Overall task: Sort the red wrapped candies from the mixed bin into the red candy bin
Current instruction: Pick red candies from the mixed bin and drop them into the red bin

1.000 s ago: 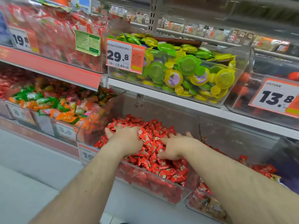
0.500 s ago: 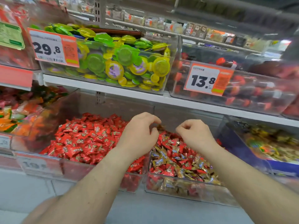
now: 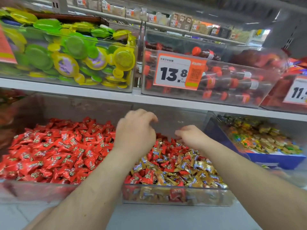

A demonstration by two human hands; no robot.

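Head view: both hands above mixed bin (image 3: 174,195) rim.

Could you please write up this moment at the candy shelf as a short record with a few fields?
setting: shop shelf with clear bins
left hand: over the mixed bin, fingers loosely curled, holding nothing visible
right hand: low at the back of the mixed pile, fingertips hidden
mixed bin contents: red candies among gold ones
red candy bin: left of the mixed bin, piled with red wrappers
price tag above: 13.8
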